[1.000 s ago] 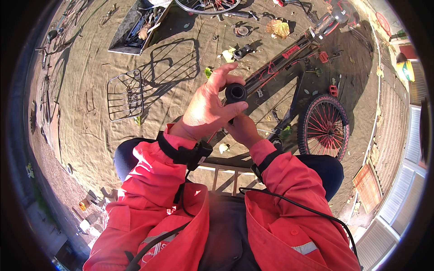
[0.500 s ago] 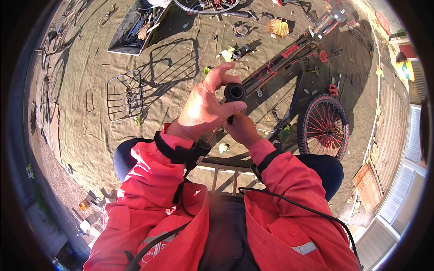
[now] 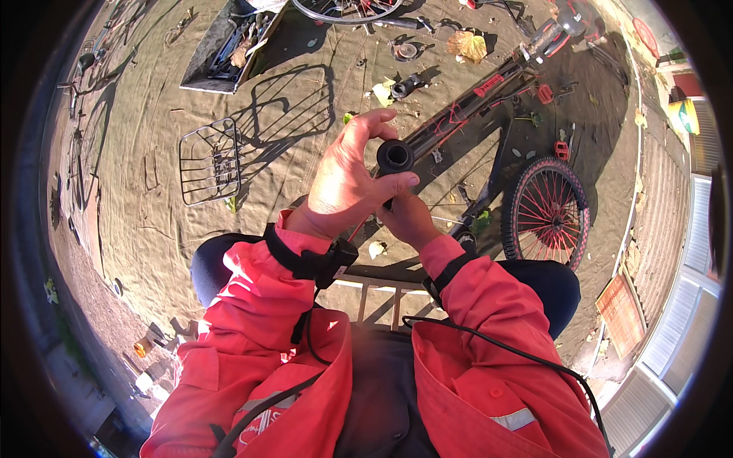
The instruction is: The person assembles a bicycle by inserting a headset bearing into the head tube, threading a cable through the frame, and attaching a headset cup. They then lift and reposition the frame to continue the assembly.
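Observation:
A short black tube-shaped part (image 3: 394, 156) with a round hollow end is held up in front of me. My left hand (image 3: 347, 183) grips it from the left, thumb and fingers wrapped about its top. My right hand (image 3: 408, 220) holds it from below, mostly hidden behind the left hand. Both arms wear red sleeves with black cuffs. Under the hands, on the sandy ground, lies a red and black bicycle frame (image 3: 477, 99) with a red-spoked wheel (image 3: 547, 214).
A wire bicycle basket (image 3: 209, 160) lies on the ground to the left. An open tray of tools (image 3: 229, 49) sits at the top left, another wheel (image 3: 343, 8) at the top. Small parts and leaves are scattered near the frame. A wooden stool (image 3: 382, 294) is beneath me.
The hands have barely shifted; the left fingers have closed a little more over the black part's top.

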Demonstrator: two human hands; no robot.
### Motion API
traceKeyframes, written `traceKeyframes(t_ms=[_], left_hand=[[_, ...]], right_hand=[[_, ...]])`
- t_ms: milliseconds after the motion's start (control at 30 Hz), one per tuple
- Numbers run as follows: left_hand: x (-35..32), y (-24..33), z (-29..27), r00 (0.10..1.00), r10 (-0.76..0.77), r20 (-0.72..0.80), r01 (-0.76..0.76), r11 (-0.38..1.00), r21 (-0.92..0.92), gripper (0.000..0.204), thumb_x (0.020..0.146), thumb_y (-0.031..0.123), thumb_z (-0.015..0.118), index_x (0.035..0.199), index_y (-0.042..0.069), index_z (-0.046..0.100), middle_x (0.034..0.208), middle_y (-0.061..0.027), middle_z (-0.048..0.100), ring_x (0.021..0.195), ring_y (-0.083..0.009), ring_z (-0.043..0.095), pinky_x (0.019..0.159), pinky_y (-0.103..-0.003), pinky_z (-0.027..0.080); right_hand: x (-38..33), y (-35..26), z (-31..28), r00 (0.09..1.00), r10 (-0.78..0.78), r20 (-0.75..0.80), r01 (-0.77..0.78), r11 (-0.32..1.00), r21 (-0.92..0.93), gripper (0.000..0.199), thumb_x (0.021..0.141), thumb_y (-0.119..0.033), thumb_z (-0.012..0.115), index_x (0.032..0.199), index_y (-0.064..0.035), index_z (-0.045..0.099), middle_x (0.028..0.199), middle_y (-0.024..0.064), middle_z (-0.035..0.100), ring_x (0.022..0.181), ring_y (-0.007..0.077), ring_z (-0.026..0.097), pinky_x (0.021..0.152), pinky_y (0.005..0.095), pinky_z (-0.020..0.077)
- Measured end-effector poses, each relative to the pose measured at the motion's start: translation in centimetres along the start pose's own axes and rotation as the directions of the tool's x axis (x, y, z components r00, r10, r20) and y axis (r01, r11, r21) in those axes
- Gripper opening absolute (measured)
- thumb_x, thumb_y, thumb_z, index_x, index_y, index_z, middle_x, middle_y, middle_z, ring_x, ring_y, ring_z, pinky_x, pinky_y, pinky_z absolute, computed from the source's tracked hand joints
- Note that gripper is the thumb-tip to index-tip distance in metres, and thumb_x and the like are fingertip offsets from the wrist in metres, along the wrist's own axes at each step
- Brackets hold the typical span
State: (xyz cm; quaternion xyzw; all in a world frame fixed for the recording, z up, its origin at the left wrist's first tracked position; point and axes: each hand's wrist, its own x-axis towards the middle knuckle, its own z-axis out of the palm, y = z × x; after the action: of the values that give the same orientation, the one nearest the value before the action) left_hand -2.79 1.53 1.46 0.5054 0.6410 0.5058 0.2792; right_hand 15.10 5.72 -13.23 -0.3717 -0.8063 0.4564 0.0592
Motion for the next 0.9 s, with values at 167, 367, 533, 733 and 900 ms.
traceKeyframes(t_ms=[167, 367, 533, 733, 900], left_hand=[[0.1, 0.7, -0.7, 0.998, -0.036, 0.055, 0.037, 0.999, -0.03, 0.087, 0.076, 0.011, 0.093, 0.151, 0.003, 0.05, 0.124, -0.0108, 0.072, 0.12, -0.0245, 0.068, 0.11, -0.039, 0.049], [0.6, 1.1, -1.8, 0.965, -0.134, 0.225, 0.183, 0.959, -0.215, 0.091, 0.079, 0.007, 0.091, 0.156, 0.001, 0.043, 0.132, -0.0121, 0.071, 0.129, -0.0212, 0.064, 0.118, -0.038, 0.044], [0.4, 1.0, -0.9, 0.992, -0.036, 0.125, 0.047, 0.995, -0.092, 0.09, 0.079, 0.006, 0.091, 0.155, 0.001, 0.044, 0.132, -0.011, 0.071, 0.13, -0.0209, 0.064, 0.118, -0.038, 0.044], [0.1, 1.0, -1.0, 0.989, -0.063, 0.136, 0.073, 0.995, -0.067, 0.086, 0.079, 0.004, 0.09, 0.154, 0.002, 0.047, 0.13, -0.0085, 0.072, 0.129, -0.02, 0.064, 0.117, -0.038, 0.045], [0.7, 0.7, -1.7, 0.976, -0.049, 0.214, 0.08, 0.987, -0.137, 0.068, 0.083, 0.01, 0.087, 0.145, 0.007, 0.06, 0.144, -0.013, 0.066, 0.131, -0.0286, 0.065, 0.108, -0.038, 0.051]], right_hand=[[0.1, -0.5, -0.3, 1.0, -0.007, 0.013, 0.007, 1.0, 0.025, 0.028, 0.088, -0.025, 0.07, 0.112, -0.011, 0.07, 0.099, 0.0201, 0.075, 0.095, 0.0449, 0.072, 0.081, 0.0552, 0.0568], [0.0, -0.6, -0.3, 0.998, 0.053, 0.032, -0.054, 0.998, 0.032, 0.029, 0.089, -0.025, 0.07, 0.114, -0.0119, 0.072, 0.1, 0.0204, 0.076, 0.096, 0.0445, 0.072, 0.082, 0.0551, 0.0569], [0.1, -0.4, 0.1, 1.0, -0.014, -0.019, 0.015, 0.998, 0.066, 0.029, 0.088, -0.024, 0.07, 0.114, -0.0116, 0.071, 0.1, 0.0201, 0.076, 0.096, 0.0444, 0.072, 0.082, 0.0549, 0.0569], [-0.2, -0.7, -0.3, 0.999, 0.038, 0.009, -0.038, 0.998, 0.04, 0.026, 0.089, -0.025, 0.07, 0.111, -0.0113, 0.072, 0.099, 0.02, 0.076, 0.095, 0.0442, 0.072, 0.081, 0.0548, 0.0566], [-0.1, -1.1, -0.5, 0.998, 0.056, 0.039, -0.057, 0.998, 0.028, 0.026, 0.09, -0.026, 0.07, 0.111, -0.0115, 0.072, 0.099, 0.0201, 0.076, 0.096, 0.0443, 0.072, 0.082, 0.0546, 0.0567]])
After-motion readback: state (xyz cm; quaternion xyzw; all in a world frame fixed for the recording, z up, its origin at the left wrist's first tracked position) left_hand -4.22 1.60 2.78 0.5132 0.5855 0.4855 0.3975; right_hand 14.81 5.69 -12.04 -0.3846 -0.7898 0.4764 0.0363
